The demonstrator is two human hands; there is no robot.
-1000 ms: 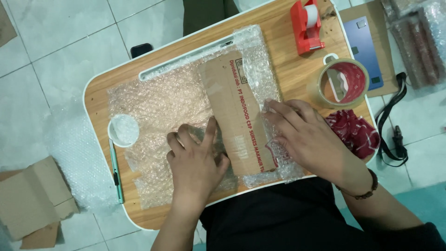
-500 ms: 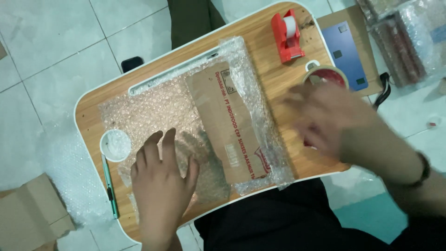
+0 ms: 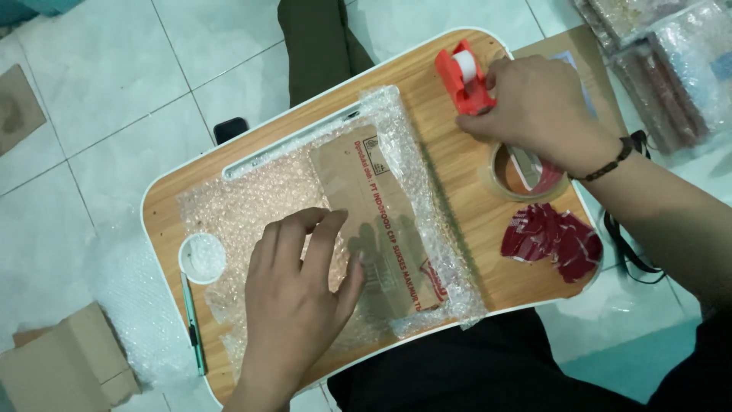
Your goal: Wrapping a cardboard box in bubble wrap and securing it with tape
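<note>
A flat brown cardboard piece (image 3: 381, 221) lies on a sheet of bubble wrap (image 3: 252, 206), whose right edge is folded up over it, on a small wooden lap table (image 3: 465, 206). My left hand (image 3: 297, 305) lies flat, fingers spread, pressing the bubble wrap and the card's left edge. At the table's far right my right hand (image 3: 537, 107) has its fingertips on a red tape dispenser (image 3: 461, 76). Whether it grips the dispenser I cannot tell. A tape roll (image 3: 522, 175) sits just under that wrist.
A pile of red stickers (image 3: 553, 240) lies at the table's right edge. A round cup recess (image 3: 202, 257) and a green pen (image 3: 192, 324) are at the left. Cardboard (image 3: 65, 366) and loose bubble wrap lie on the tiled floor, wrapped packets (image 3: 663, 53) at upper right.
My right hand left the wrapped card and moved up right to the red tape dispenser. My left hand stayed down, flattening on the bubble wrap.
</note>
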